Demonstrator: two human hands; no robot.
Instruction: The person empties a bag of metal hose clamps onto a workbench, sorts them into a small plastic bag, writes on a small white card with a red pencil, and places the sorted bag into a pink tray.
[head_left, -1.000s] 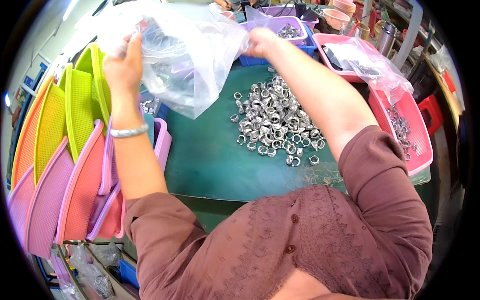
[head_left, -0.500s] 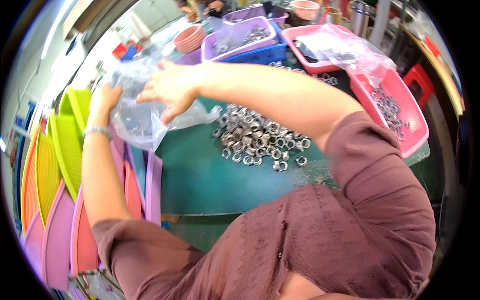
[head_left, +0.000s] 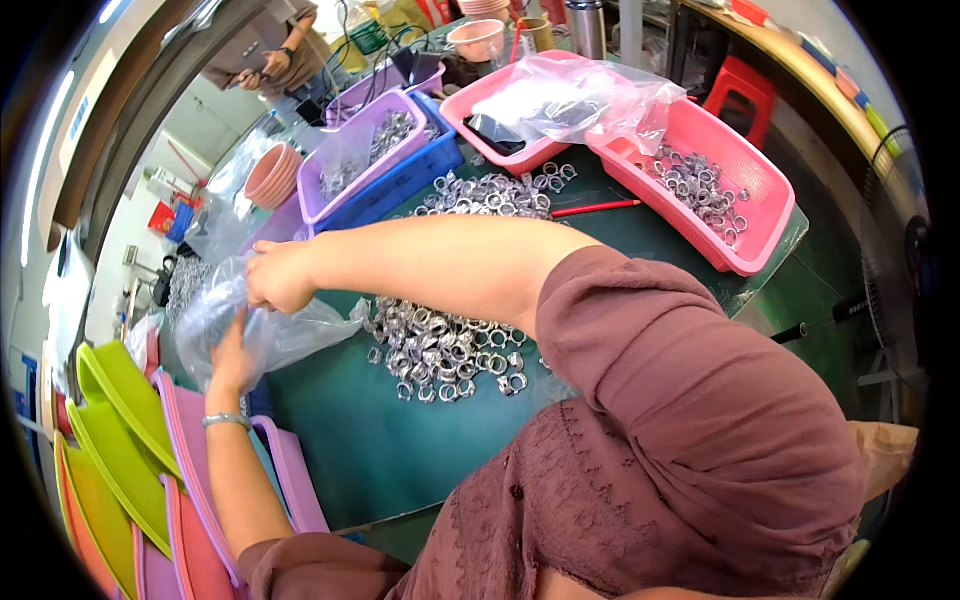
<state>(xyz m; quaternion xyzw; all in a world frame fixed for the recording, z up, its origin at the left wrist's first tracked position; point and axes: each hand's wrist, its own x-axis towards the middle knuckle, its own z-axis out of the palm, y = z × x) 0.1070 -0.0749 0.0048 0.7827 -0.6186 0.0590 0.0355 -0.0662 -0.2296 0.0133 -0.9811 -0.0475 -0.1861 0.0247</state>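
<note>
A clear plastic bag (head_left: 205, 318) is held at the left end of the green table. My right hand (head_left: 280, 278), reaching across from the right, is closed on the bag's upper part. My left hand (head_left: 232, 358), with a bracelet on its wrist, grips the bag lower down; its fingers are partly hidden by the plastic. A crumpled end of the bag trails right toward a heap of small shiny metal rings (head_left: 440, 352). My right forearm covers part of that heap. More metal rings (head_left: 485, 195) lie behind the forearm.
Two pink baskets (head_left: 765, 225) stand at right, one holding rings, with clear plastic sheeting (head_left: 590, 95) over them. A purple basket (head_left: 360, 192) sits on a blue one (head_left: 405, 180). Stacked coloured baskets (head_left: 115, 460) crowd the lower left. Another person (head_left: 275, 60) stands at the back.
The view has swung, shifting the table's contents across the picture. My right hand has gone from spread fingers to a closed grip on the bag. My hands are now closer together.
</note>
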